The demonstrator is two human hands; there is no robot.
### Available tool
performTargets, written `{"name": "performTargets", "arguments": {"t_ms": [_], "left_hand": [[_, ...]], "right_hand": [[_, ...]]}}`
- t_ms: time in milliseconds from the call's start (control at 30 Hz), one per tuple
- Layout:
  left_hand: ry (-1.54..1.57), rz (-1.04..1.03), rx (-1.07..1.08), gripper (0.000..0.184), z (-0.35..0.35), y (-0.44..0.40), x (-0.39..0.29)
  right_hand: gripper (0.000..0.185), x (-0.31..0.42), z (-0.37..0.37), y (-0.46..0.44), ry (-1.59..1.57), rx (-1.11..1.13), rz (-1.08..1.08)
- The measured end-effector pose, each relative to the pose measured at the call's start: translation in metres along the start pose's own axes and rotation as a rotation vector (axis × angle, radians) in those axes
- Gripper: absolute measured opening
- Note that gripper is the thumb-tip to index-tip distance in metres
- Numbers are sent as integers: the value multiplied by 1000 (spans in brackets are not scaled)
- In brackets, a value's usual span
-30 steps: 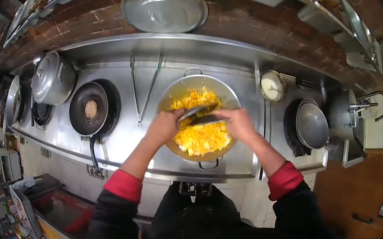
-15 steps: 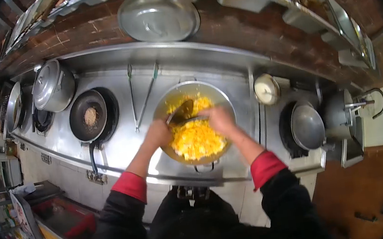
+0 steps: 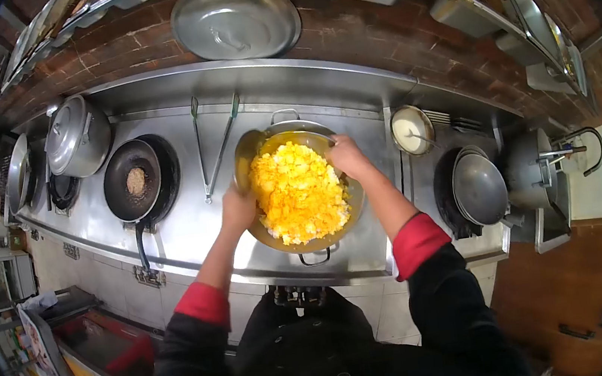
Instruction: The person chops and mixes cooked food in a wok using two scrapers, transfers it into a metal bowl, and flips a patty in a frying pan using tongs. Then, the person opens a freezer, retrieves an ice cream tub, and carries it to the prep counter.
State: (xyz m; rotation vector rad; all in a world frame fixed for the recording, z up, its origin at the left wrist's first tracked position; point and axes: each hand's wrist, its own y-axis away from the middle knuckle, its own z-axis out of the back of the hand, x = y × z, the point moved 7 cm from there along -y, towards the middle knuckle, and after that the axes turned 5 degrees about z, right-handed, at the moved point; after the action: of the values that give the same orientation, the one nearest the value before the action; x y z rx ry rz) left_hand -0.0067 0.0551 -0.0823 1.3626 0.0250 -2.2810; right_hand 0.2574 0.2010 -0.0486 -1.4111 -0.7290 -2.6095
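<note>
Pan (image 3: pixel 356 202), yellow food (image 3: pixel 302 194): frame centre.
We log left grip (image 3: pixel 239 210) clamped on metal utensil (image 3: pixel 244 154); right grip (image 3: pixel 346 157), we cannot tell.

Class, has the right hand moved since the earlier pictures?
Yes: judged against the wide pan, the right hand has moved toward the pan's far side.

Centre of the counter (image 3: pixel 194 235), food (image 3: pixel 300 192) in the pan (image 3: pixel 355 207)! Tongs (image 3: pixel 222 148) just left of it, skillet (image 3: pixel 119 191) left of those, pot (image 3: pixel 77 136) farther left and behind. Over right, a bowl (image 3: pixel 407 130); wok (image 3: pixel 480 190) before it, farther right; lid (image 3: pixel 235 19) behind the counter.
</note>
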Motion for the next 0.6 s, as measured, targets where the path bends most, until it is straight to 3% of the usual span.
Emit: {"name": "performTargets", "arguments": {"t_ms": [67, 133, 233, 267, 300, 367, 433, 467, 567, 600], "left_hand": [[5, -129, 47, 45, 29, 27, -59], [-86, -294, 21, 58, 47, 45, -98], [-150, -311, 51, 55, 26, 39, -75], [-294, -307, 77, 54, 5, 28, -50], [-391, -193, 141, 51, -13, 20, -29], [-469, -88, 208, 43, -13, 2, -31], [-586, -100, 263, 40, 7, 1, -68], [-394, -245, 210, 43, 19, -1, -73], [-592, -145, 347, 47, -2, 13, -67], [-635, -224, 322, 43, -23, 4, -38]], "right_hand": [[43, 35, 16, 26, -102, 24, 97], [46, 76, 31, 62, -57, -67, 584], [50, 72, 39, 81, 23, -112, 476], [50, 35, 16, 69, 16, -87, 368], [48, -9, -18, 52, 273, -93, 414], [46, -19, -30, 45, 281, -53, 279], [45, 29, 0, 63, 233, -16, 324], [44, 46, 10, 69, 186, 9, 367], [43, -4, -27, 81, 220, -26, 393], [45, -24, -59, 81, 422, -58, 444]]}}
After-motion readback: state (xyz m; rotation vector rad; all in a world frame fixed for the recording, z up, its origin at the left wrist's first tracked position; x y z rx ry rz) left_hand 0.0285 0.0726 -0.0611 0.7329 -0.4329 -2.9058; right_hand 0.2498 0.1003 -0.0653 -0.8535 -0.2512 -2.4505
